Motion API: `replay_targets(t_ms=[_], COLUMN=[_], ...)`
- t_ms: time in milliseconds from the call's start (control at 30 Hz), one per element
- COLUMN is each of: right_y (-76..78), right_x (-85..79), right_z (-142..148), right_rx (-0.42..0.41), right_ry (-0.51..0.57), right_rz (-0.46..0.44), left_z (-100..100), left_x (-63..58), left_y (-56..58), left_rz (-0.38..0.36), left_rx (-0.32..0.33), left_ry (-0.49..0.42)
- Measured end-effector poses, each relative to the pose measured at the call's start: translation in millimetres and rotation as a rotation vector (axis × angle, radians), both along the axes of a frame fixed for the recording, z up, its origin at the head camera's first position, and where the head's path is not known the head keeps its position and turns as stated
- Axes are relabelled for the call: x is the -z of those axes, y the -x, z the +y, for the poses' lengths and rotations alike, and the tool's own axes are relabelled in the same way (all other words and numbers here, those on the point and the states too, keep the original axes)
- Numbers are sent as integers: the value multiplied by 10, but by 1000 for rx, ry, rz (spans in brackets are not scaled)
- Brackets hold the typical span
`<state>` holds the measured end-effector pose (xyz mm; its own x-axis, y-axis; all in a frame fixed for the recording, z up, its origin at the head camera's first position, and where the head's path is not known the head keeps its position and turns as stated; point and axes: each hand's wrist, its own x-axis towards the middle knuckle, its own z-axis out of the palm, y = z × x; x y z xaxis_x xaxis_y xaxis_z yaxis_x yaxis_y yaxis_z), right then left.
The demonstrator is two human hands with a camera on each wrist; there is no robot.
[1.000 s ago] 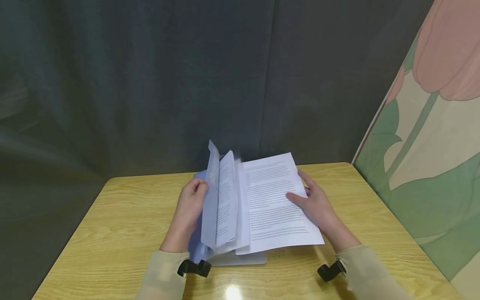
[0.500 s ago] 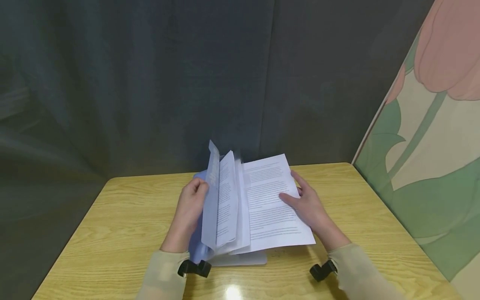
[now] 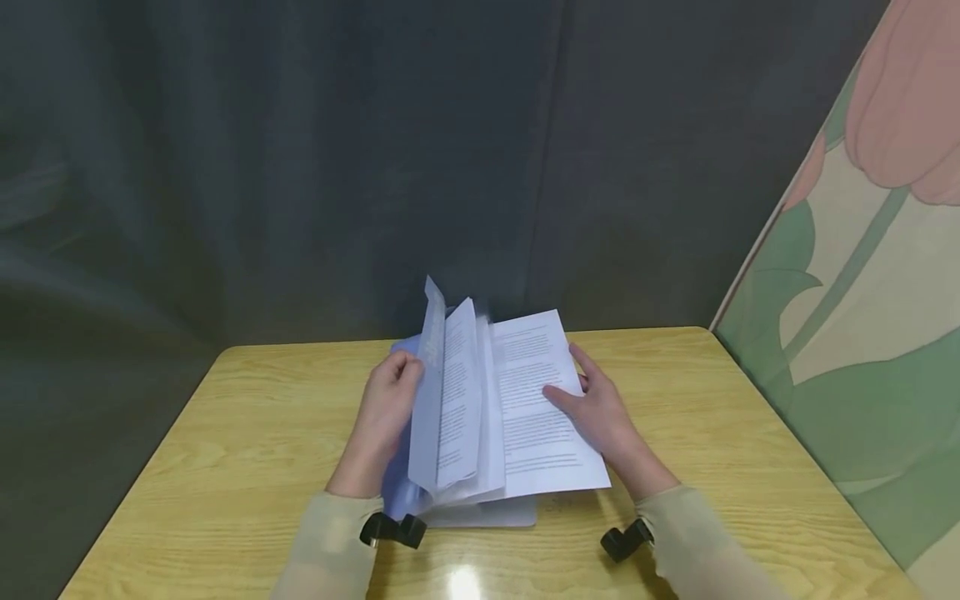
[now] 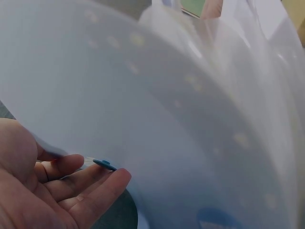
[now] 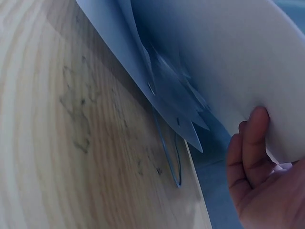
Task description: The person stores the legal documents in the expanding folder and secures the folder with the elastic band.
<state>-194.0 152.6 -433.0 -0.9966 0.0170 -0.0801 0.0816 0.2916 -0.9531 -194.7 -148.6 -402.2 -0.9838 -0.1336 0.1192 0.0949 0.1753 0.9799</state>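
A translucent blue plastic expanding file stands partly open on the table, with printed pages among its dividers. My left hand grips its raised front cover along the left edge; in the left wrist view, the fingers curl by a small blue button on that cover. On the other side, my right hand pinches a printed sheet of paper, thumb on the front and fingers behind. The sheet's left part is hidden between the dividers. Whether it is one sheet or more, I cannot tell.
A light wood-grain table carries everything. A dark curtain hangs behind it, and a flower-painted panel borders the right side. From the file's back edge a thin blue elastic loop sticks out over the tabletop.
My right hand has moved left with the printed sheet, and more of the sheet is now behind the dividers. The left hand keeps its grip on the cover.
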Motion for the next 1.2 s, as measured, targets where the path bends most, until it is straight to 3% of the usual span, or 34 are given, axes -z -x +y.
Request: replay_targets(t_ms=[367, 1200], right_y=[-13, 45], right_x=[41, 153], right_z=[-162, -506], right_rx=[28, 59], right_ry=[-7, 8], right_rz=[8, 56], left_z=[25, 14], left_x=[8, -24], left_y=[12, 83], left_rz=[34, 26], left_rx=[10, 7], left_ry=[-11, 1])
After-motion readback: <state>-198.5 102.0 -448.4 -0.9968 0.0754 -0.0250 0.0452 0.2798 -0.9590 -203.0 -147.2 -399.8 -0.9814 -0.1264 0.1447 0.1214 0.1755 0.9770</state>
